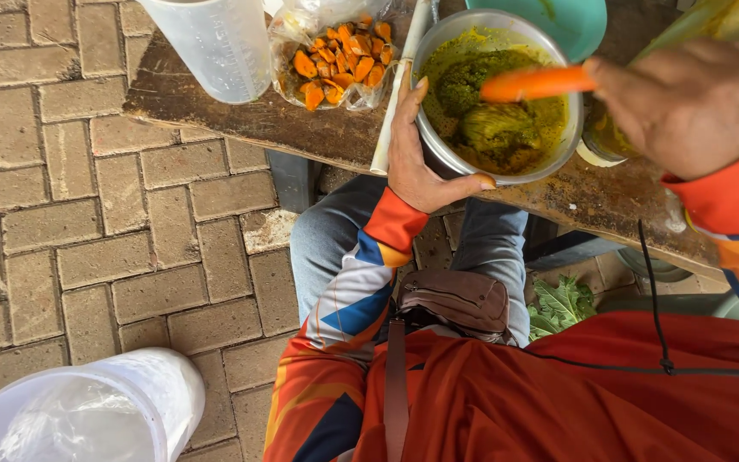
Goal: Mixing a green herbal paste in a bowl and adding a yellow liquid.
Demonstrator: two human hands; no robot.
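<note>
A steel bowl (434, 145) of yellow-green paste stands on a worn wooden bench (241, 120). My left hand (412, 158) cups the bowl's near-left rim, thumb along its lower edge. At the upper right, my right hand (690, 103) grips an orange spoon handle (536, 83) that reaches into the paste. Just left of the bowl lies a clear plastic bag of cut orange pieces (339, 56).
A clear plastic jug (211, 47) stands on the bench's left end, and a teal bowl (570, 21) sits behind the steel one. A white bucket (87, 411) rests on the brick paving at lower left. Green leaves (562, 304) lie under the bench. A brown pouch (455, 299) hangs at my waist.
</note>
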